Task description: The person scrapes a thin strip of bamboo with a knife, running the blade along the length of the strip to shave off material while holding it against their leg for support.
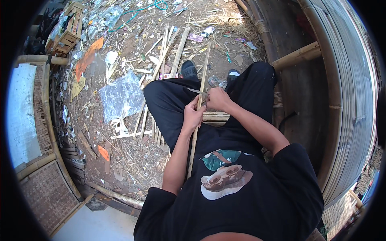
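A long, narrow bamboo strip (206, 64) runs from beyond my knees back along my left side. My left hand (194, 115) is closed round it, just above my lap. Close beside, my right hand (218, 99) grips a knife, its pale blade (194, 91) pointing left across the strip. The knife's handle is mostly hidden in my fingers. Between my thighs lie several bamboo slats (216, 116). More split bamboo strips (179, 52) lie on the ground beyond and beside my left leg.
Crumpled clear plastic (122, 96), orange scraps (89, 58) and other litter cover the dirt ground. A wooden crate (68, 32) stands far left. Woven bamboo panels (46, 193) edge the left; a bamboo-framed structure (335, 96) rises close on my right.
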The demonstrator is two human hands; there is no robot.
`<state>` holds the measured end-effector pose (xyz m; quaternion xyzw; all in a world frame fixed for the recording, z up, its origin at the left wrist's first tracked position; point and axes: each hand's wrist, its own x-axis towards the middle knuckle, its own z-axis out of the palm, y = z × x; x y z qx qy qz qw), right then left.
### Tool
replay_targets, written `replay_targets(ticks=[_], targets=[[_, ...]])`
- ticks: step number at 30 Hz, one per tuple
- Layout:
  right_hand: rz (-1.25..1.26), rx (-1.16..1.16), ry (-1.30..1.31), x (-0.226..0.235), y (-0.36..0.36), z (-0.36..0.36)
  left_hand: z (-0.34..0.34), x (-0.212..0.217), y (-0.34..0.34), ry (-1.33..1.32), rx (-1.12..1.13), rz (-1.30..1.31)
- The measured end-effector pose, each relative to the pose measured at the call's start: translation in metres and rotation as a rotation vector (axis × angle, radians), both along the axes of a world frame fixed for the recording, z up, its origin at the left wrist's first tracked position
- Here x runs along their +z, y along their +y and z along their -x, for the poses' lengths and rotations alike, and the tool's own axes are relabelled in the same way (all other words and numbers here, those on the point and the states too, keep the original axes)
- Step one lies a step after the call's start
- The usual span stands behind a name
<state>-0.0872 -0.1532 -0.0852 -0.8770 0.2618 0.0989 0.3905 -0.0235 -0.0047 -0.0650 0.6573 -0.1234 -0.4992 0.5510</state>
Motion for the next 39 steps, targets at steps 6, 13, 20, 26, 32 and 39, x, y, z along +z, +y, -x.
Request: replay_targets(ticks=[6, 13, 20, 26, 32, 39], targets=[[0.047, 0.207, 0.057, -0.005, 0.01, 0.006, 0.006, -0.006, -0.013, -0.408, -0.065, -0.403], [0.051, 0.266, 0.103, -0.015, 0.018, 0.007, 0.005, -0.02, -0.018, -0.465, -0.1, -0.467], [0.1, 0.149, 0.089, -0.016, 0.027, 0.006, 0.006, -0.029, -0.013, -0.573, -0.114, -0.397], [0.105, 0.122, 0.087, -0.041, 0.03, 0.001, 0.003, -0.02, -0.014, -0.665, -0.185, -0.366], [0.057, -0.098, 0.209, -0.035, -0.005, -0.012, 0.009, -0.027, -0.003, -0.668, -0.116, -0.3], [-0.006, 0.019, 0.116, -0.029, 0.016, 0.006, 0.005, -0.031, -0.009, -0.569, -0.067, -0.333]])
